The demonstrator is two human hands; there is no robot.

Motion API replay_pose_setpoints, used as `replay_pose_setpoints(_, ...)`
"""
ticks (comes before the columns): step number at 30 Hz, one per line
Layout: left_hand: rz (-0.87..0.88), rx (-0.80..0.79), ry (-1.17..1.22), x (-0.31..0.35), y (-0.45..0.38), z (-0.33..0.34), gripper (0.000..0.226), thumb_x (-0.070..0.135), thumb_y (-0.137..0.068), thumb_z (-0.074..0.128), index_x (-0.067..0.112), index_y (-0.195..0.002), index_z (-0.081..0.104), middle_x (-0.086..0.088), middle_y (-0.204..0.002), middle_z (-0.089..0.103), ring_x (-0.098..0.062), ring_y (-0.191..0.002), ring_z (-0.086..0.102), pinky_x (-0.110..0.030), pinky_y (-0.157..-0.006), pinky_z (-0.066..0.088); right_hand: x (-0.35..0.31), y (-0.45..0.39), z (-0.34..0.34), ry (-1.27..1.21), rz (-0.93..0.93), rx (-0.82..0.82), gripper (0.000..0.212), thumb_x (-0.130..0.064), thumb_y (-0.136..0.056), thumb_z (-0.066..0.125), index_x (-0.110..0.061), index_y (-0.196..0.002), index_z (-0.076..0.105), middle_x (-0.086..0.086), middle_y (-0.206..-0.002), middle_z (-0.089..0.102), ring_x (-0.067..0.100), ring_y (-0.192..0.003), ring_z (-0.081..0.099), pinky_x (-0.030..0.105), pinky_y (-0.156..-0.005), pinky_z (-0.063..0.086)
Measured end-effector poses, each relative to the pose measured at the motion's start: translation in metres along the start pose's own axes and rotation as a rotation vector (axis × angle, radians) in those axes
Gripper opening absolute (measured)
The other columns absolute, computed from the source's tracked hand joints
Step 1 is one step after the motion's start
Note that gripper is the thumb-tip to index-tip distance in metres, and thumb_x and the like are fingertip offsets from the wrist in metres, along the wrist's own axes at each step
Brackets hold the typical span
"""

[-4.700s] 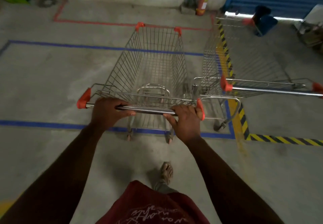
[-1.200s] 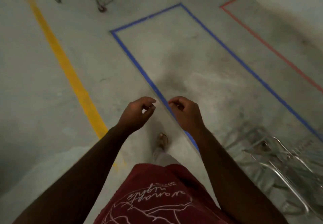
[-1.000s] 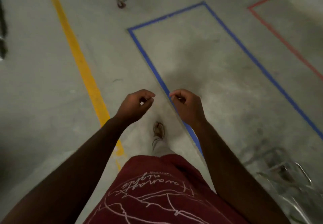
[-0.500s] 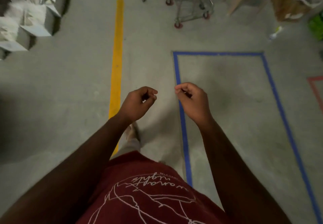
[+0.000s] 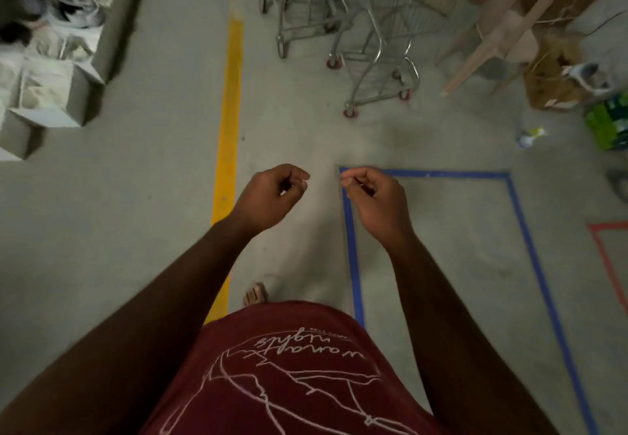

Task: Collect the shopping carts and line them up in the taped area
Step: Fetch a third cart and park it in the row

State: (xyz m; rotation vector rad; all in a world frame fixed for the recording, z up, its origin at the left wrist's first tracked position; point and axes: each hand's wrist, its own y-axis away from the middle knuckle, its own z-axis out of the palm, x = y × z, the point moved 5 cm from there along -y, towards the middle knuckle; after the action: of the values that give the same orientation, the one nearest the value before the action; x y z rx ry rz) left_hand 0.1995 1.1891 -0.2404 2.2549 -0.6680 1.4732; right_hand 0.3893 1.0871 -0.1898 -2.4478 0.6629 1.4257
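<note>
Grey concrete floor (image 5: 102,230) seen from above by a person in a dark red shirt (image 5: 289,373). Both hands are held out in front, a little apart from each other, each loosely curled and holding nothing: the left hand (image 5: 272,195) over bare floor, the right hand (image 5: 375,201) over the near corner of a blue taped rectangle (image 5: 520,217). Two metal shopping carts (image 5: 343,23) stand ahead, outside the blue tape and well beyond the hands. A yellow line (image 5: 229,101) runs along the left. Cardboard boxes (image 5: 557,74) sit at upper right.
</note>
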Motion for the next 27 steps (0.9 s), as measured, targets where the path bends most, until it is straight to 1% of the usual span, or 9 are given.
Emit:
replay_pose_setpoints(3, 0.01, -0.002, 0.007, 0.001, -0.063, -0.014, 0.014, 0.022, -0.1, 0.068, 0.021, -0.113, 0.074, 0.006, -0.094, 0.074, -0.009, -0.087, 0.069, -0.025, -0.081, 0.055, -0.002, -0.057, 0.004, -0.025, 0.0, 0.02, 0.016, -0.016, -0.096, 0.07, -0.031, -0.095, 0.075, -0.011, -0.095, 0.078, 0.012, -0.089, 0.074, 0.033, -0.085, 0.06)
replay_pose_setpoints(5, 0.014, -0.017, 0.008, -0.002, -0.107, -0.02, 0.013, 0.022, -0.1, 0.068, 0.022, -0.112, 0.074, 0.004, -0.093, 0.074, -0.011, -0.086, 0.069, -0.027, -0.081, 0.056, 0.001, -0.098, 0.008, -0.038, 0.011, 0.022, 0.014, -0.015, -0.097, 0.07, -0.028, -0.096, 0.075, -0.011, -0.096, 0.078, 0.012, -0.09, 0.073, 0.032, -0.086, 0.059)
replay_pose_setpoints(7, 0.014, -0.027, 0.009, -0.006, -0.153, -0.025, 0.012, 0.021, -0.1, 0.068, 0.023, -0.11, 0.073, 0.003, -0.094, 0.074, -0.014, -0.086, 0.07, -0.028, -0.08, 0.056, 0.007, -0.143, 0.01, -0.06, 0.015, 0.03, 0.019, -0.014, -0.097, 0.069, -0.032, -0.095, 0.074, -0.011, -0.097, 0.077, 0.013, -0.092, 0.073, 0.031, -0.086, 0.059)
replay_pose_setpoints(13, 0.013, -0.078, -0.079, -0.005, -0.303, -0.036, 0.013, 0.019, -0.101, 0.067, 0.018, -0.112, 0.074, 0.0, -0.097, 0.074, -0.019, -0.088, 0.07, -0.033, -0.082, 0.056, 0.026, -0.293, 0.006, -0.11, 0.03, 0.073, 0.018, -0.017, -0.095, 0.069, -0.034, -0.094, 0.074, -0.01, -0.092, 0.077, 0.018, -0.085, 0.073, 0.043, -0.085, 0.061)
replay_pose_setpoints(16, 0.03, -0.07, -0.114, 0.009, -0.376, -0.048, 0.014, 0.021, -0.1, 0.068, 0.02, -0.113, 0.074, 0.002, -0.097, 0.075, -0.016, -0.086, 0.069, -0.027, -0.079, 0.055, 0.025, -0.366, -0.001, -0.132, 0.031, 0.06, 0.013, -0.022, -0.093, 0.068, -0.031, -0.096, 0.076, -0.009, -0.095, 0.078, 0.019, -0.086, 0.074, 0.049, -0.088, 0.06)
replay_pose_setpoints(19, 0.078, -0.035, -0.135, 0.034, -0.443, -0.06, 0.012, 0.021, -0.1, 0.068, 0.021, -0.111, 0.073, -0.003, -0.096, 0.075, -0.01, -0.079, 0.066, -0.016, -0.074, 0.049, 0.016, -0.434, -0.014, -0.135, 0.026, 0.068, 0.011, -0.021, -0.092, 0.069, -0.027, -0.098, 0.077, -0.007, -0.094, 0.079, 0.02, -0.087, 0.074, 0.047, -0.088, 0.06)
replay_pose_setpoints(22, 0.102, -0.051, -0.125, 0.05, -0.508, -0.066, 0.013, 0.02, -0.1, 0.067, 0.019, -0.112, 0.073, -0.005, -0.097, 0.075, -0.016, -0.083, 0.069, -0.02, -0.077, 0.052, 0.006, -0.489, -0.027, -0.153, 0.008, 0.112, 0.01, -0.018, -0.094, 0.07, -0.021, -0.1, 0.078, -0.004, -0.091, 0.079, 0.022, -0.087, 0.075, 0.044, -0.087, 0.061)
replay_pose_setpoints(25, 0.126, -0.119, -0.117, 0.058, -0.575, -0.064, 0.012, 0.017, -0.1, 0.067, 0.022, -0.11, 0.072, -0.011, -0.097, 0.075, -0.016, -0.084, 0.07, -0.02, -0.079, 0.053, 0.0, -0.536, -0.033, -0.128, 0.005, 0.155, 0.013, -0.023, -0.094, 0.068, -0.02, -0.102, 0.078, -0.007, -0.091, 0.078, 0.017, -0.084, 0.074, 0.038, -0.082, 0.06)
replay_pose_setpoints(27, 0.16, -0.172, -0.112, 0.061, -0.621, -0.063, 0.013, 0.018, -0.099, 0.067, 0.018, -0.111, 0.072, -0.014, -0.095, 0.075, -0.017, -0.089, 0.072, -0.023, -0.084, 0.055, 0.001, -0.563, -0.035, -0.094, 0.039, 0.176, 0.012, -0.022, -0.096, 0.068, -0.021, -0.103, 0.078, -0.009, -0.09, 0.077, 0.012, -0.083, 0.073, 0.031, -0.078, 0.058)
